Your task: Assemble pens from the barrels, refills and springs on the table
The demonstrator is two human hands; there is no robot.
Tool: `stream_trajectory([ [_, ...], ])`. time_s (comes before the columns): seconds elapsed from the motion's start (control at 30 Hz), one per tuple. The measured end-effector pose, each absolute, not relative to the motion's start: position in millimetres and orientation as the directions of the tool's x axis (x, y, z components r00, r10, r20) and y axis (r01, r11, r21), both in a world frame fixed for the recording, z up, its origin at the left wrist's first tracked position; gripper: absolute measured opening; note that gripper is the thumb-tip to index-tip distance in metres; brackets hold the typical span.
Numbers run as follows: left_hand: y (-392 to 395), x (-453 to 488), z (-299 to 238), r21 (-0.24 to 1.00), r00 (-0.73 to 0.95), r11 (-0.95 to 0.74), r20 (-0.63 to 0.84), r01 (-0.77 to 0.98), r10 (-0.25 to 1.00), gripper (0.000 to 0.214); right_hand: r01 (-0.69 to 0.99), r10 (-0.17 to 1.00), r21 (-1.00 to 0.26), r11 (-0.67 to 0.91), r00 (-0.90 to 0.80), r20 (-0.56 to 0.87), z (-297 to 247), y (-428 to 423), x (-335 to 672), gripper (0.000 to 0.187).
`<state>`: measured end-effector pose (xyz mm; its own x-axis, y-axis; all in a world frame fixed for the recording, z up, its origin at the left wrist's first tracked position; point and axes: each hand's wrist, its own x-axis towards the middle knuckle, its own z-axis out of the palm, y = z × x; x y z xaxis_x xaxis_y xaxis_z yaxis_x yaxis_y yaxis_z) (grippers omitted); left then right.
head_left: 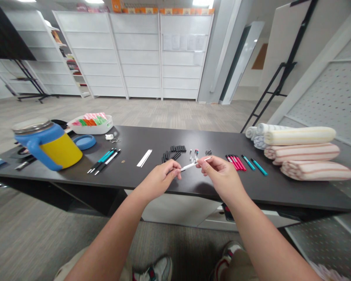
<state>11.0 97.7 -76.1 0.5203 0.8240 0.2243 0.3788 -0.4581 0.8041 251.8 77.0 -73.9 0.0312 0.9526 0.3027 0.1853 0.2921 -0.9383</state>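
Note:
Above the front edge of the dark table, my left hand (157, 180) pinches one end of a white pen barrel (188, 166). At the barrel's other end is my right hand (222, 176), its fingers closed around a thin white stick (207, 158) that looks like a pen refill. Whether the stick sits inside the barrel cannot be made out. Behind my hands lie black rubber grips (178, 148), small metal tips (190, 157) and tiny springs (208, 152). Red pen barrels (236, 162) and two teal barrels (259, 166) are right of my right hand. White refills (144, 158) lie to the left.
Several assembled pens (104, 160) lie left on the table (131, 142). Beyond them stand a large blue and yellow mug (60, 150), a blue lid (84, 142) and a white basket (107, 127) of colourful packets. Rolled towels (302, 155) are stacked at the right end.

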Motion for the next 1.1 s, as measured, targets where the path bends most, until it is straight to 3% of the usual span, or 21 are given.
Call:
stream_trajectory([
  [0.17, 97.5, 11.0, -75.3, 0.804, 0.522, -0.458, 0.223, 0.379, 0.823, 0.016, 0.160, 0.956, -0.945, 0.285, 0.027, 0.293, -73.3, 77.3, 250.7, 0.034],
  [0.5, 98.7, 9.6, -78.6, 0.828, 0.503, -0.444, 0.237, 0.343, 0.831, 0.016, 0.320, 0.962, -0.911, 0.259, 0.001, 0.274, -70.1, 74.9, 256.2, 0.034],
  [0.67, 99.4, 9.8, -78.0, 0.771, 0.516, -0.522, 0.298, 0.366, 0.803, 0.025, 0.329, 0.961, -0.907, 0.263, -0.001, 0.278, -71.3, 73.5, 251.0, 0.032],
  [1.1, 99.1, 11.9, -78.0, 0.733, 0.544, -0.545, 0.284, 0.408, 0.790, 0.016, 0.302, 0.961, -0.916, 0.265, -0.003, 0.278, -77.3, 69.9, 232.7, 0.027],
])
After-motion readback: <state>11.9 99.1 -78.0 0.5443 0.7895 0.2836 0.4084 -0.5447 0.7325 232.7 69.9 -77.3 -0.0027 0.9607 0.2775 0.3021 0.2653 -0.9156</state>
